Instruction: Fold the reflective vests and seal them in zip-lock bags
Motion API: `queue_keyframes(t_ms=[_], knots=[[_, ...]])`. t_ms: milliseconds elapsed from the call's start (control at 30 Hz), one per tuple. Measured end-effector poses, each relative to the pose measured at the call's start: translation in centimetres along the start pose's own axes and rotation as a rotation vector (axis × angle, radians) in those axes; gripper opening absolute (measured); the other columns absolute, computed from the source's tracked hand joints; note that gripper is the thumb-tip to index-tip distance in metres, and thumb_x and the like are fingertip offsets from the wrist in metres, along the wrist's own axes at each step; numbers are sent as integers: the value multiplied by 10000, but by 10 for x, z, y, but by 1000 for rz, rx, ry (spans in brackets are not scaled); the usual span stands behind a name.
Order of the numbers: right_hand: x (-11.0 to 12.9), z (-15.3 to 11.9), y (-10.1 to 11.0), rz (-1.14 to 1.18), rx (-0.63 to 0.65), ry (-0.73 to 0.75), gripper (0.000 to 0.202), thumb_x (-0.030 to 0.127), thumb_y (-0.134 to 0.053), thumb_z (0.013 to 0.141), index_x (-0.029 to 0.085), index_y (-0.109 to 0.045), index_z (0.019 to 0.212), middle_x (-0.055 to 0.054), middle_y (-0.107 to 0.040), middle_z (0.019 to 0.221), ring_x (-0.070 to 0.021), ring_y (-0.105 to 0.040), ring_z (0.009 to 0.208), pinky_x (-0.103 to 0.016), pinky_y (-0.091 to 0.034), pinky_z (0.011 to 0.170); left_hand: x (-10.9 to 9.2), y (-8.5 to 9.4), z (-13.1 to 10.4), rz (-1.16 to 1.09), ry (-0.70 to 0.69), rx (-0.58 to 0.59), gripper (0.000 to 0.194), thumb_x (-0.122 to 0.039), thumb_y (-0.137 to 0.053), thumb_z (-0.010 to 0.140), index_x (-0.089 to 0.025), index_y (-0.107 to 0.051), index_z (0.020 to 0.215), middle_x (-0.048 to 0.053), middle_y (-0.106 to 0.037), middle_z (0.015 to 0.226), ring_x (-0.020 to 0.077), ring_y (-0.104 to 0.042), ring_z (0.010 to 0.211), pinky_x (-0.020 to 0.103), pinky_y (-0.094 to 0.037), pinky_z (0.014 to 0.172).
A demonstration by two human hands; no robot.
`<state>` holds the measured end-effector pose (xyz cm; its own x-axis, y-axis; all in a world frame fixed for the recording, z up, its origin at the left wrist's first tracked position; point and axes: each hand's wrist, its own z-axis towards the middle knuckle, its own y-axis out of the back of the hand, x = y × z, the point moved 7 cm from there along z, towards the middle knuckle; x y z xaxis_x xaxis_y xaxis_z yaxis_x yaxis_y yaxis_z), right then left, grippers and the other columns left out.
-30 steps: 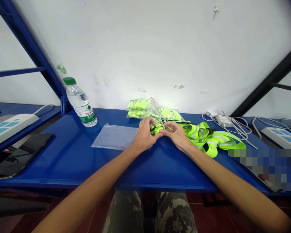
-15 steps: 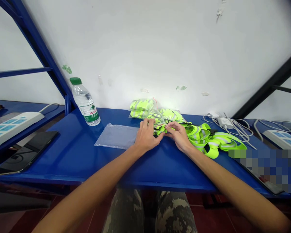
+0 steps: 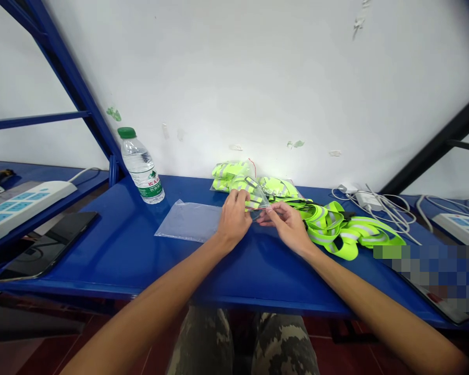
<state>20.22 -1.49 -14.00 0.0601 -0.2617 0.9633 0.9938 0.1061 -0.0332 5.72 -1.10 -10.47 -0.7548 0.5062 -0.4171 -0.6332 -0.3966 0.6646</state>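
Observation:
A clear plastic zip bag [image 3: 262, 200] with a folded yellow-green reflective strap inside is between my two hands. My left hand [image 3: 235, 216] grips the bag's left side, fingers curled. On the right, my right hand [image 3: 287, 221] pinches the bag's edge near its opening. Flat on the table to the left lies another clear plastic bag [image 3: 189, 221], with nothing seen inside. Loose yellow-green reflective straps [image 3: 347, 229] with grey stripes lie tangled right of my right hand. Behind my hands sit filled bags [image 3: 227, 171] against the wall.
On the blue table [image 3: 140, 265] a water bottle [image 3: 144, 169] with a green cap stands at the back left. A dark phone [image 3: 49, 245] lies at the left edge. White cables with a charger [image 3: 369, 200] are at the right. Power strips [image 3: 27, 205] lie on both sides.
The bag's edge is now stretched out between my hands, more of the clear plastic showing. My right hand has shifted slightly; the view has moved a little too.

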Motion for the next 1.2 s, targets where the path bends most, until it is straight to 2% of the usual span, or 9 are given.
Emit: queue_keyframes(t_ms=[167, 267, 367, 467, 600, 700, 833, 1000, 1200], knots=[[3, -2, 7, -307, -72, 83, 305, 459, -683, 804, 222, -557, 947, -32, -680, 791, -190, -678, 677, -329, -574, 631, -6, -10, -4, 86, -83, 103, 301, -33, -504, 792, -219, -520, 1028, 74, -547, 1024, 234, -558, 972, 354, -494, 846], [8, -2, 8, -541, -54, 187, 247, 371, -592, 875, 242, -529, 1076, -24, -680, 833, -194, -682, 725, -307, -535, 624, -13, -17, -8, 94, -165, 146, 260, -212, -598, 852, -212, -523, 1101, 86, -548, 1100, 255, -535, 1057, 378, -486, 892], [8, -3, 9, -675, -4, 223, 147, 328, -468, 945, 237, -533, 1040, -26, -688, 806, -195, -677, 713, -325, -518, 676, -11, -18, -8, 163, -135, 130, 236, -343, -580, 898, -208, -537, 1087, 94, -565, 1068, 269, -534, 1040, 389, -475, 870], [6, -4, 11, -699, 12, 212, 142, 304, -417, 964, 230, -521, 1026, -35, -704, 820, -197, -680, 713, -333, -509, 701, -8, -20, -6, 249, -99, 159, 156, -225, -553, 892, -213, -540, 1047, 87, -584, 1016, 265, -550, 977, 372, -467, 802], [2, -6, 11, -743, 55, 206, 139, 272, -418, 954, 218, -533, 1012, -34, -710, 822, -196, -675, 714, -316, -491, 685, -3, -23, -4, 302, -61, 197, 236, -84, -541, 820, -214, -537, 1017, 85, -608, 980, 272, -568, 934, 374, -454, 757], [3, -6, 12, -861, 55, 250, 139, 230, -436, 932, 209, -570, 959, -52, -706, 859, -216, -664, 811, -332, -485, 745, -2, -26, -3, 365, -61, 235, 257, -69, -519, 820, -207, -540, 1037, 95, -618, 976, 277, -576, 935, 379, -453, 757], [9, -7, 9, -1146, 52, 388, 122, 169, -490, 885, 187, -609, 906, -99, -676, 951, -262, -602, 951, -384, -467, 853, -7, -32, -7, 429, -183, 321, 278, -109, -507, 849, -193, -535, 1112, 110, -613, 1046, 278, -565, 990, 378, -460, 782], [12, -11, -14, -1419, 259, 636, 213, 123, -453, 919, 158, -660, 949, -151, -631, 1079, -279, -532, 1032, -397, -443, 889, -10, -33, -14, 364, -263, 385, 321, -77, -499, 825, -188, -560, 1119, 125, -596, 1084, 284, -543, 1026, 388, -470, 798], [-2, -3, -15, -1545, 440, 536, 243, 90, -437, 926, 149, -673, 942, -105, -644, 934, -224, -569, 886, -336, -439, 805, -11, -31, -23, 296, -323, 556, 513, 6, -525, 726, -172, -576, 1204, 128, -607, 1165, 293, -540, 1086, 412, -477, 902]])
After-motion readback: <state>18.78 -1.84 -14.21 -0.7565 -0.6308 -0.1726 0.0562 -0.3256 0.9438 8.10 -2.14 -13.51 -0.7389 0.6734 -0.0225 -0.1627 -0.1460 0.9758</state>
